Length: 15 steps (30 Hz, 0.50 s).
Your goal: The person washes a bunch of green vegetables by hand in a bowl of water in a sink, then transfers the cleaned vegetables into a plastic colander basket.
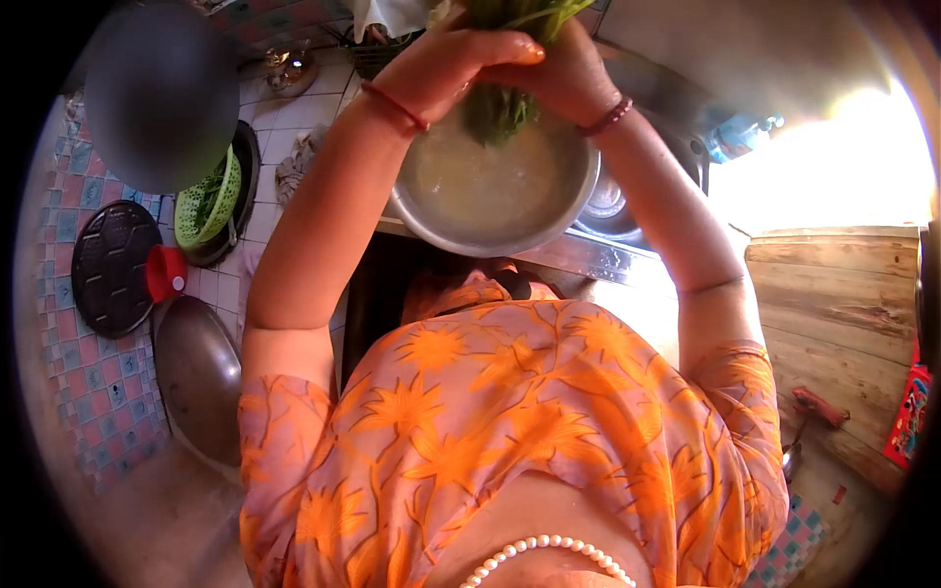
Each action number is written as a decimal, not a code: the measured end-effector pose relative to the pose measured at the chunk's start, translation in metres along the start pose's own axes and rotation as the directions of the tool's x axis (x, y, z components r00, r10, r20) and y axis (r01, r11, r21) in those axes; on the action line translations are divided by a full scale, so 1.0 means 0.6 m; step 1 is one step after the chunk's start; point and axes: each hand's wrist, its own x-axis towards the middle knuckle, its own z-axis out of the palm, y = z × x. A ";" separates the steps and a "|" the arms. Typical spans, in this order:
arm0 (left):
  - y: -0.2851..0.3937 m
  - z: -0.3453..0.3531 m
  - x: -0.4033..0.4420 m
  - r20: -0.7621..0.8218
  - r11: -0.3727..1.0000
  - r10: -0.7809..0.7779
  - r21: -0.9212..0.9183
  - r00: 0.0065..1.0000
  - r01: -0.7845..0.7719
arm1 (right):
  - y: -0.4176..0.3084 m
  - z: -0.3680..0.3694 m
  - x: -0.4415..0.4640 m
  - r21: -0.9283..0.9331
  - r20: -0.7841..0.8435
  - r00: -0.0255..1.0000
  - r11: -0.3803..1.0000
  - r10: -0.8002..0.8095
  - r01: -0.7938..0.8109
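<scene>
A bunch of leafy greens (498, 116) is held between my two hands over a large metal bowl (490, 240). Cloudy liquid fills much of the bowl, and the leaves hang down over its far part. My left hand (446, 61) is wrapped round the bunch from the left, fingers pressed together. From the right, my right hand (561, 76) closes round the same bunch. Its fingers are partly hidden behind the left hand. The top of the bunch runs out of view at the upper edge.
To the left, a green colander (221, 211) with greens sits by a dark tray. Nearby are a black patterned tray (103, 274), a red object (165, 273) and a metal pan (199, 377). Right of the bowl lies a metal sink (613, 211). A wooden surface (823, 314) is further right.
</scene>
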 end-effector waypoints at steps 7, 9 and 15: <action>0.063 0.030 -0.003 0.244 0.987 0.102 0.098 0.964 -0.129 | 0.019 0.005 -0.001 0.183 -0.166 0.982 0.981 0.090 -0.059; 0.077 0.033 -0.009 0.245 0.964 0.155 0.176 0.957 -0.201 | 0.051 -0.011 -0.018 -0.023 -0.227 0.970 0.995 0.087 -0.095; 0.070 -0.058 -0.024 0.354 0.634 0.077 0.704 0.932 -0.320 | -0.006 0.023 -0.011 0.067 -0.413 0.849 0.941 0.328 -0.331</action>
